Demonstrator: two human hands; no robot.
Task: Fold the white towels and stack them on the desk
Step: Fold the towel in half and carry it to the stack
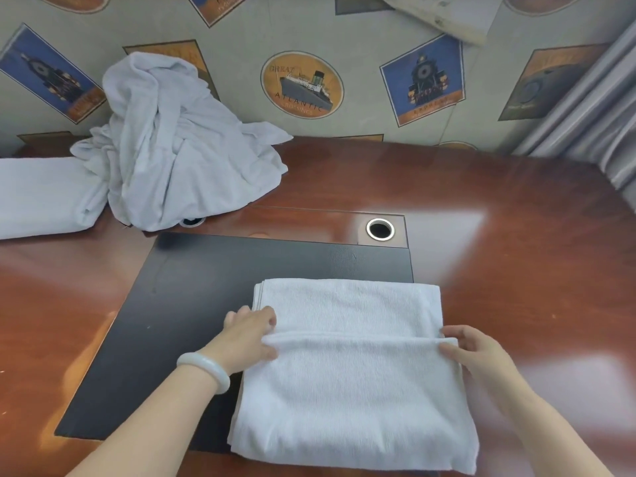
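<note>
Up on the wall, the grey patterned wallpaper (361,46) carries all the lettering. The round orange emblem with the ocean liner (302,85) reads "GREAT" above the ship and "ATLANTIC" under the hull. A smaller line beneath looks like "CROSSINGS", but it's soft. To its right, the tilted blue locomotive panel (422,80) has a spaced-out caption on its orange strip, too blurred to spell. The blue panel at far left (48,74) and the orange panel at top (216,5) also have lettering, not legible.

3 towels (347,373) (172,149) (44,194) (1 crumpled), 2 hands (246,333) (471,352), 1 bracelet (206,368).
</note>
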